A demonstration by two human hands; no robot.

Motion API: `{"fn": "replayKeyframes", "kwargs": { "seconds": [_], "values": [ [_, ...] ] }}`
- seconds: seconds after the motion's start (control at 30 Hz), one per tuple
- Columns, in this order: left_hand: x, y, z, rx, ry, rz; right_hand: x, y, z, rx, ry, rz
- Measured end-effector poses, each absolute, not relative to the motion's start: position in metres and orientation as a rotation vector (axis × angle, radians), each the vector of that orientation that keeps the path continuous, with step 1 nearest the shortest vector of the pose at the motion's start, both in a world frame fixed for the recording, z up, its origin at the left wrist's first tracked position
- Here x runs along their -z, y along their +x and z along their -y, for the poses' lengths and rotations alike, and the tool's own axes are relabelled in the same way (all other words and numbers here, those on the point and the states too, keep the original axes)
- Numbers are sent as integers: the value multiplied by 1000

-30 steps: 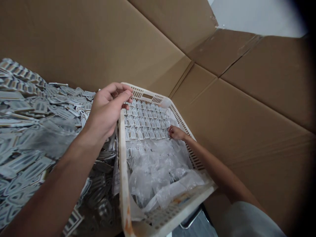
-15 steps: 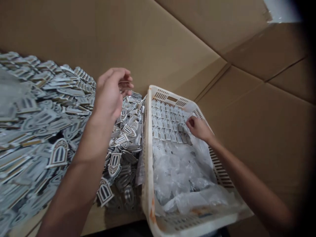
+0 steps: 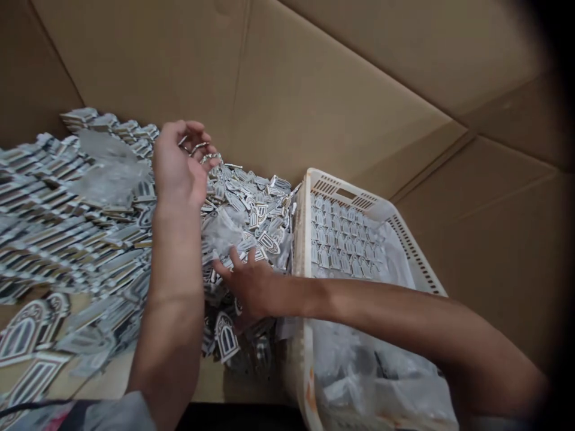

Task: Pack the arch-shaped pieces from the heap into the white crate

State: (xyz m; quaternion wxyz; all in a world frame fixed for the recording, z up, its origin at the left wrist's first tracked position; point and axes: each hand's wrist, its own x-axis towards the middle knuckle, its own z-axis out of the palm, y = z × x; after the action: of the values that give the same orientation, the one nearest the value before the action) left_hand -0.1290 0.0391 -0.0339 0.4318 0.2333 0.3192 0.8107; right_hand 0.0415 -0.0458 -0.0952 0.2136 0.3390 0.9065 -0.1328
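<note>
Left fingers (image 3: 195, 127) curl around thin pieces (image 3: 200, 146); right fingers (image 3: 234, 257) spread over the pile (image 3: 268, 242).

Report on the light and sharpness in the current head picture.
Head view: light is dim and soft, the right edge lost in black; head view: a darker patch lies on the cardboard above the basket, and pale sheen on the plastic inside it; head view: many pieces look soft, their fine pattern hard to read.
</note>
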Motion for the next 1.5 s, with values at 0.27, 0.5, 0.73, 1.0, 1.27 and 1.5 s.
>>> {"fn": "replayKeyframes", "kwargs": {
  "seconds": [0.27,0.5,0.73,1.0,1.27,1.5],
  "values": [
    [42,-123,-43,-1984,623,-744,119,31,25,313,1189,-2420],
    [49,-118,-52,-1918,688,-823,109,30,-7,411,1154,-2392],
    [53,-116,-55,-1927,683,-789,104,35,-29,253,845,-2503],
    [51,-113,-56,-1913,662,-795,103,37,-35,229,777,-2544],
    [48,-103,-54,-1869,667,-818,113,29,-30,149,879,-2589],
    [48,-108,-50,-1834,635,-1062,74,41,-67,569,1272,-2678]
  ]
}}
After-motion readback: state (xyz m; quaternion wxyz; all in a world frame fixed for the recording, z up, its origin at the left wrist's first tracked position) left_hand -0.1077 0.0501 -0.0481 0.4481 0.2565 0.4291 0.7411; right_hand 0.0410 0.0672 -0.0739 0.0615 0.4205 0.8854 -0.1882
